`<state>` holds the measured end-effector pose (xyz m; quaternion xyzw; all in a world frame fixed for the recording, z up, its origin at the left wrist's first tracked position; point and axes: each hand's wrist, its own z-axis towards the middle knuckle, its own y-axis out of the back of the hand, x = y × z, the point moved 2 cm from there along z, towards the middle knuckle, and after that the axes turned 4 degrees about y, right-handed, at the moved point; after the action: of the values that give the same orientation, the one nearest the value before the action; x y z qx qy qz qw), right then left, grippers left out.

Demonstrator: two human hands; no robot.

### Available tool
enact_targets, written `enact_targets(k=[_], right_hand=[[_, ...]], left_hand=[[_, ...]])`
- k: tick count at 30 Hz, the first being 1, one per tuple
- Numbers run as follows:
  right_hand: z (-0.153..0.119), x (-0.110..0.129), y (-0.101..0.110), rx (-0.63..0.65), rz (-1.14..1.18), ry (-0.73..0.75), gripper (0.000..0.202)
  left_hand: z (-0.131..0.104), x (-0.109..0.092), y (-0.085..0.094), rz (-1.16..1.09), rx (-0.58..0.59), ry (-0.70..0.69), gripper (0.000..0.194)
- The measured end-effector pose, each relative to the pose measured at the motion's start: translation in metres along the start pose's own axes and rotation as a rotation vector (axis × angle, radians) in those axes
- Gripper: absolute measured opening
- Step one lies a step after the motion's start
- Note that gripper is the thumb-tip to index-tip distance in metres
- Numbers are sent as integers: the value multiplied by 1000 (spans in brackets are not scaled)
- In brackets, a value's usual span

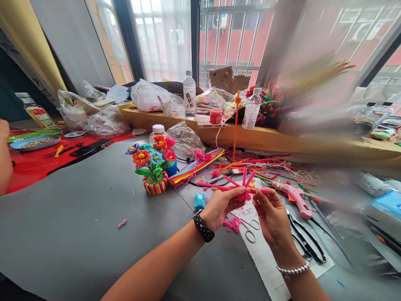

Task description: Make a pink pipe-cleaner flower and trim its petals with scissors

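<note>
Both of my hands are raised over the table around a bundle of pink pipe cleaners (244, 177), whose stems fan out. My left hand (221, 207), with a black dotted watch band at the wrist, pinches the bundle near its middle. One stem (209, 186) sticks out to the left. My right hand (271, 215) has its thumb and fingers closed on a pink stem at the right side of the bundle. Below the hands lie small scissors (250, 235) and pink fuzz scraps (232, 224) beside a white sheet (261, 263).
Pots of pipe-cleaner flowers (156, 184) stand left of a multicoloured pipe-cleaner bundle (197, 167). A pink glue gun (296, 196) and black-handled shears (308, 242) lie at the right. A blue packet (199, 201) sits near my left hand. Another person's arm (4, 156) shows at the left edge.
</note>
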<state>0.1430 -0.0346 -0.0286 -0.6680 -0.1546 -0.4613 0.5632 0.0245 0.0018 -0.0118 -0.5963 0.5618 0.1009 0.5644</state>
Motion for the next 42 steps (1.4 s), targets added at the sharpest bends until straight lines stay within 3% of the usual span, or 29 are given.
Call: enact_targets(k=[11,16,19,28,32,42], right_hand=[[0,7,1,5,-220,149,16],[-2,7,-2,-34,-204,168,27],[-2,6,-2,-35,-203,194,21],[-4,12,9,71,-761,532,16],[-4,15,5,130,-860,660,15],[-2,12,7,161,-941,670,17]], left_hand=[[-2,-1,-2,51,15,-16,15],[-2,1,-1,-11,38,24,14],[-2,1,-1,-11,37,29,12],[-2,2,-2,32,-12,15,14],[-2,3,-3,62,-1,-20,20],[-3,4,-6,74,-55,-3,22]])
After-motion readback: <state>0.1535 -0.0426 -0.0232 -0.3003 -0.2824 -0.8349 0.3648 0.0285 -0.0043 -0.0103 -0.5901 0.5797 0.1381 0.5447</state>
